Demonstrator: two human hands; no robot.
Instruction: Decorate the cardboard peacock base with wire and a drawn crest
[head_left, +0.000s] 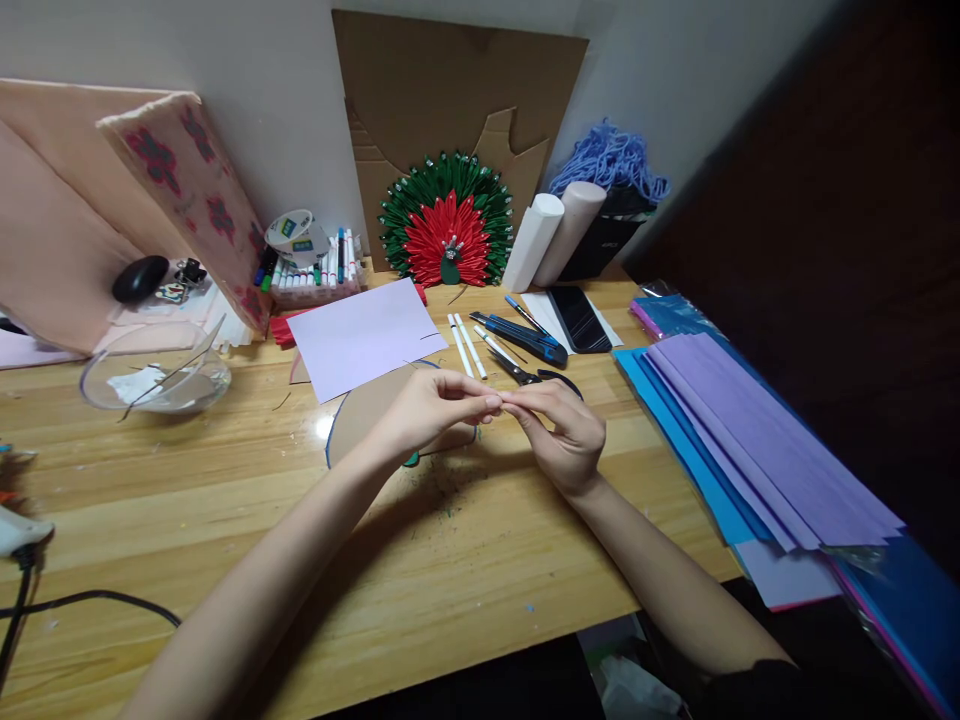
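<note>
Above the middle of the wooden table, my left hand (442, 405) and my right hand (562, 432) meet at the fingertips. Both are closed in a pinch, thumbs against forefingers. Whatever lies between the fingertips is too small to make out. Below and behind my left hand is a round piece of brown cardboard (358, 425) with a blue edge, partly hidden by the hand. A small green piece (411, 459) shows beside my left wrist. Just beyond my right hand lie black scissors (517, 372), partly covered by it.
A lilac sheet (360, 340), white markers (466, 345), a utility knife (525, 340) and a phone (580, 320) lie farther back. A red and green peacock (450, 225) leans on cardboard (457, 90). Left stands a clear bowl (180, 385); right, stacked purple paper (765, 440).
</note>
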